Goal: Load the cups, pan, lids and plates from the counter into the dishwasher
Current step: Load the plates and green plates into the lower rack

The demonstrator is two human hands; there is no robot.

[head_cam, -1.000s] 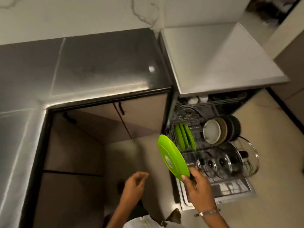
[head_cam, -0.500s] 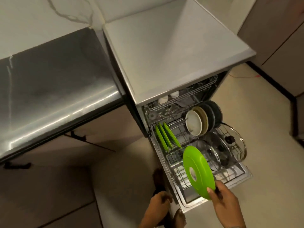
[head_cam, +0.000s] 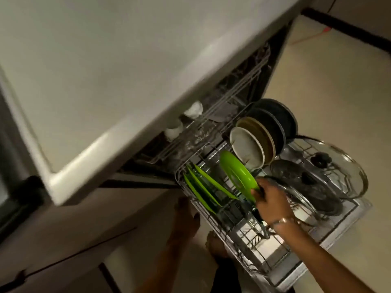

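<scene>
My right hand (head_cam: 273, 201) grips a bright green plate (head_cam: 237, 172) by its lower rim. The plate stands on edge over the pulled-out lower rack (head_cam: 239, 250) of the dishwasher. It hangs between three green plates (head_cam: 203, 189) slotted at the rack's left and a white plate (head_cam: 246, 146). Behind the white plate stand a tan plate and dark plates (head_cam: 275, 121). Glass lids (head_cam: 330, 166) lean at the rack's right. My left hand (head_cam: 186, 212) is low beside the rack's left edge, blurred, with nothing in it.
White cups (head_cam: 193, 109) sit in the upper rack under the white countertop (head_cam: 127, 70), which overhangs the dishwasher. The open door (head_cam: 342, 225) lies flat under the rack. Beige floor (head_cam: 338, 81) spreads to the right. My foot (head_cam: 213, 244) stands next to the rack.
My right hand has carried the green plate forward and down, from above the door to over the rack's plate slots. My head has dropped closer, and my left hand has moved toward the rack.
</scene>
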